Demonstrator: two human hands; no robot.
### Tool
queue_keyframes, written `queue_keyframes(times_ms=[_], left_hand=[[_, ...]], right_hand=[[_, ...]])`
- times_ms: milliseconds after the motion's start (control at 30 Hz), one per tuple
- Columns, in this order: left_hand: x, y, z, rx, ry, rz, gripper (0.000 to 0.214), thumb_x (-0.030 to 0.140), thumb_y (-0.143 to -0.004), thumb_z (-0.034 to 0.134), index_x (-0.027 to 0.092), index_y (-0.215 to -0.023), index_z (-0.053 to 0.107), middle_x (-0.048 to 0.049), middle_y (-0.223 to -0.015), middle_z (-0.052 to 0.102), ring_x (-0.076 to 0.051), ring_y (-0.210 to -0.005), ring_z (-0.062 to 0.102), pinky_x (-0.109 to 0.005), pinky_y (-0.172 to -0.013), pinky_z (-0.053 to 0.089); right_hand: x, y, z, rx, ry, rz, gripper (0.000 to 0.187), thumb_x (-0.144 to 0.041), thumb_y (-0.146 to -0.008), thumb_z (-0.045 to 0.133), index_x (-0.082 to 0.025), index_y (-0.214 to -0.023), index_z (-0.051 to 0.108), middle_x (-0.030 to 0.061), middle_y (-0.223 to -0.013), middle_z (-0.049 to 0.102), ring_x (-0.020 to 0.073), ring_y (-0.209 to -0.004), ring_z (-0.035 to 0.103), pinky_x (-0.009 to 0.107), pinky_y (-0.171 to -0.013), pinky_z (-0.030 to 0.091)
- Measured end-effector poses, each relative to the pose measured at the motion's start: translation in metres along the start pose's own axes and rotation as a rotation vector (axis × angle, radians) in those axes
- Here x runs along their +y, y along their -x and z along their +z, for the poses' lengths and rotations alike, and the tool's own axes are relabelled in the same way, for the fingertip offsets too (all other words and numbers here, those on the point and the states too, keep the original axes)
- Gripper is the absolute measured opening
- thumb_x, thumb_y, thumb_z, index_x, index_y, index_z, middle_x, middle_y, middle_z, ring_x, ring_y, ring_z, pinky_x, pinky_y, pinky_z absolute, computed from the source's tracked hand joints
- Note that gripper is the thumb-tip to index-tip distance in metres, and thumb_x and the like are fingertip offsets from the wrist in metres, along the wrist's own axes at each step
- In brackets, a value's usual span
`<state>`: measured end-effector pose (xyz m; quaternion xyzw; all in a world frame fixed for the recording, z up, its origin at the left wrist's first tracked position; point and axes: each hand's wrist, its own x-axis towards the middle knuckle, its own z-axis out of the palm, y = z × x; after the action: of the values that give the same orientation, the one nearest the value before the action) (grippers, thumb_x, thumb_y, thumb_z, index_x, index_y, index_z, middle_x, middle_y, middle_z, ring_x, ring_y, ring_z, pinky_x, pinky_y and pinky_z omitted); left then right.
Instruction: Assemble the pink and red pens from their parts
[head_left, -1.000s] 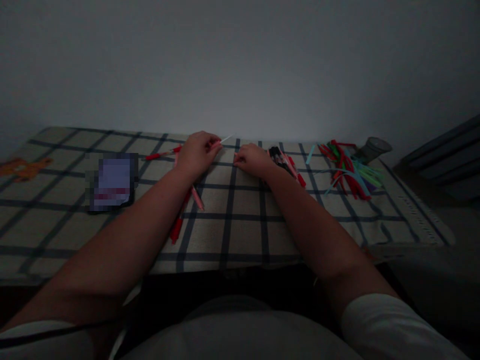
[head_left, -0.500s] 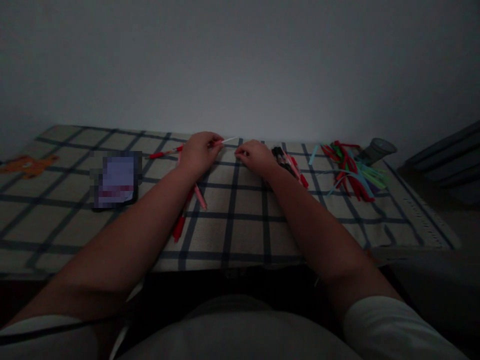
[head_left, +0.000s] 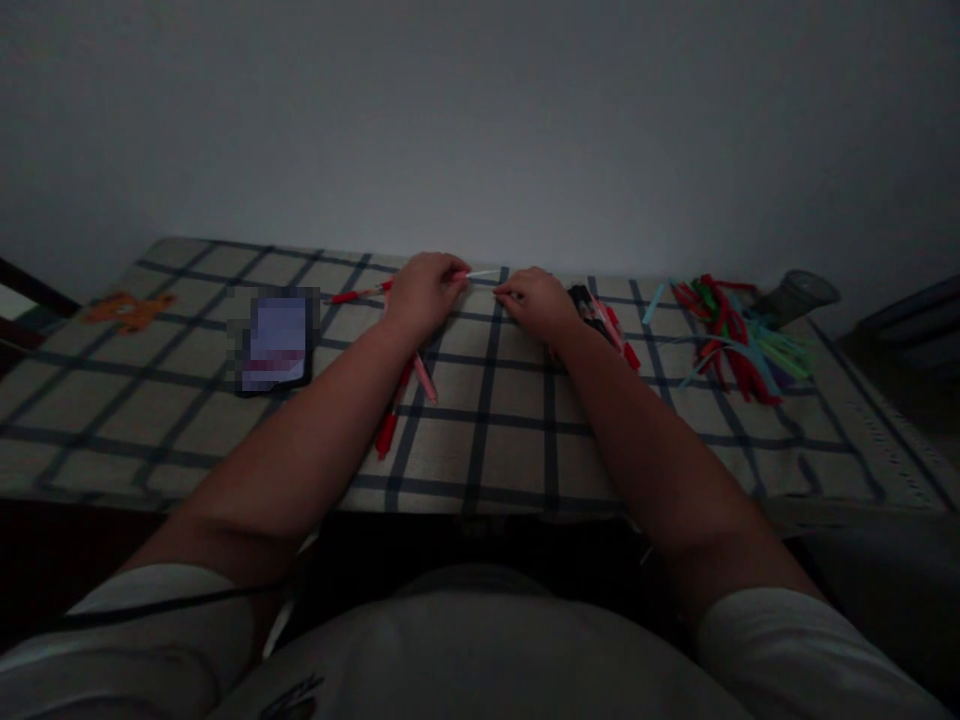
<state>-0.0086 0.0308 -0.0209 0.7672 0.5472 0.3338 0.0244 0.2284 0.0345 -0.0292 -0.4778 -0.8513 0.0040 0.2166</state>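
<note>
The left hand pinches a pink stick with a white tip, far middle; it looks unfinished. The right hand bunches up nearby; I can't tell if it holds anything. Loose pens lie left, more pens right; maybe those are left to do.

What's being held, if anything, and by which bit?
The left grip holds a slim pink-and-white stick by its pink part, white end sticking out. Whether the right grip holds anything is too dim to tell.
</note>
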Motion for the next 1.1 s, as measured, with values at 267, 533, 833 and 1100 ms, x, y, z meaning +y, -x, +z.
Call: queue_keyframes(times_ms=[267,533,833,1100], left_hand=[[-0.001,-0.001,-0.003,0.027,0.013,-0.027,0.025,0.024,-0.102,0.067,0.023,-0.120,0.085,-0.0109,-0.119,0.084,-0.032,-0.117,0.072,-0.045,-0.105,0.055],[0.000,-0.002,-0.007,0.018,-0.034,-0.062,0.025,0.025,-0.101,0.069,0.022,-0.119,0.086,-0.0122,-0.118,0.083,-0.033,-0.117,0.071,-0.045,-0.103,0.055],[0.002,-0.001,-0.011,0.030,-0.109,-0.093,0.024,0.032,-0.104,0.069,0.024,-0.118,0.087,-0.0130,-0.117,0.085,-0.036,-0.116,0.071,-0.048,-0.100,0.054],[0.007,0.000,-0.012,-0.004,-0.115,-0.058,0.027,0.027,-0.104,0.067,0.025,-0.122,0.088,-0.0117,-0.119,0.085,-0.035,-0.120,0.071,-0.048,-0.106,0.053]], right_hand=[[-0.004,0.002,-0.002,0.058,-0.015,0.040,0.029,-0.023,-0.108,0.063,-0.021,-0.120,0.090,0.0144,-0.123,0.086,0.0336,-0.120,0.070,0.049,-0.109,0.051],[-0.004,0.001,-0.003,0.167,-0.042,0.118,0.025,-0.021,-0.103,0.066,-0.020,-0.113,0.088,0.0153,-0.118,0.085,0.0344,-0.114,0.071,0.050,-0.105,0.052],[0.000,-0.001,-0.006,0.227,-0.106,0.098,0.025,-0.018,-0.103,0.065,-0.019,-0.116,0.086,0.0145,-0.120,0.085,0.0324,-0.115,0.073,0.047,-0.109,0.053],[-0.004,0.000,-0.009,0.185,-0.084,0.040,0.022,-0.020,-0.107,0.067,-0.020,-0.117,0.087,0.0132,-0.120,0.085,0.0316,-0.118,0.072,0.046,-0.110,0.052]])
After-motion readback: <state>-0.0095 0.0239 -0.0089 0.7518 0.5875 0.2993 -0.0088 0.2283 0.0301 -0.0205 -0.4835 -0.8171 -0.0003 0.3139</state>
